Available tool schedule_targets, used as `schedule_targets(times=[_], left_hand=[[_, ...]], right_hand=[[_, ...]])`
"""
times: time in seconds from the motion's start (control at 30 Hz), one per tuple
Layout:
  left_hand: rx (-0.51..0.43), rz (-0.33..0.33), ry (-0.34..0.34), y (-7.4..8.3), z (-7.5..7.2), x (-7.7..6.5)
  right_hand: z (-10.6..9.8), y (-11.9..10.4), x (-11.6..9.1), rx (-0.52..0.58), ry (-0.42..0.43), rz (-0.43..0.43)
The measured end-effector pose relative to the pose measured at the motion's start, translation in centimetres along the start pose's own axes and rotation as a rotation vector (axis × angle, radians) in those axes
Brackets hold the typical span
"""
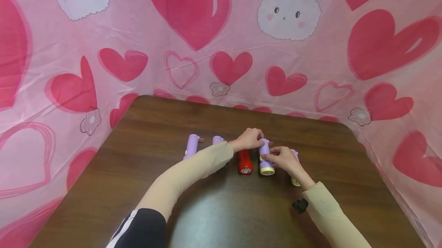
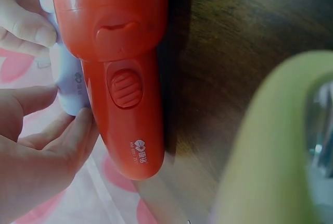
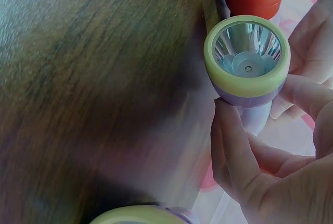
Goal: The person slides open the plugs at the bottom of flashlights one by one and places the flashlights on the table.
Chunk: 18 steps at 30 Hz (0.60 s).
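Note:
A purple flashlight (image 1: 264,149) with a pale yellow head rim lies between both hands, lens toward me. My left hand (image 1: 250,139) pinches its tail end between thumb and fingers. Nearer the lens, my right hand (image 1: 284,159) holds the body from the right side. The right wrist view shows the flashlight's yellow rim (image 3: 210,60) and reflector, with fingers (image 3: 237,148) just under the head. A red flashlight (image 2: 125,41) lies directly left of the held one, partly below my left wrist.
On the brown wooden table (image 1: 241,209), two more purple flashlights, one at the left (image 1: 192,145) and one behind my left forearm (image 1: 217,139), are partly covered. Another yellow-rimmed flashlight (image 1: 295,182) lies behind my right hand. A pink heart-patterned cloth (image 1: 193,67) hangs around the table.

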<state>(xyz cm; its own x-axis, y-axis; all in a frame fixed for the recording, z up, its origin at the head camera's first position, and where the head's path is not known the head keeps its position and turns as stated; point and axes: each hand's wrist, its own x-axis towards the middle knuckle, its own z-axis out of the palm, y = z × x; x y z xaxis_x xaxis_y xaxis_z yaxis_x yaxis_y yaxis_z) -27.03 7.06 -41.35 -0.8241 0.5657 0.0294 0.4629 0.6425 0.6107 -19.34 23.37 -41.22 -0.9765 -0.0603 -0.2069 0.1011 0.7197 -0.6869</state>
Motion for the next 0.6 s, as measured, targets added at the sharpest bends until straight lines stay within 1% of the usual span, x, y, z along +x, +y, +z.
schedule_targets(times=[0.17,0.37,0.6], left_hand=[[0.030,-0.015,0.000,0.21,0.01,-0.05],[0.071,-0.031,-0.017,0.32,0.20,0.08],[0.092,-0.040,-0.033,0.37,0.41,0.20]], right_hand=[[0.01,0.21,0.10,-0.006,-0.011,0.000],[-0.02,0.30,0.07,0.002,-0.023,0.009],[-0.08,0.16,-0.14,0.010,-0.038,0.005]])
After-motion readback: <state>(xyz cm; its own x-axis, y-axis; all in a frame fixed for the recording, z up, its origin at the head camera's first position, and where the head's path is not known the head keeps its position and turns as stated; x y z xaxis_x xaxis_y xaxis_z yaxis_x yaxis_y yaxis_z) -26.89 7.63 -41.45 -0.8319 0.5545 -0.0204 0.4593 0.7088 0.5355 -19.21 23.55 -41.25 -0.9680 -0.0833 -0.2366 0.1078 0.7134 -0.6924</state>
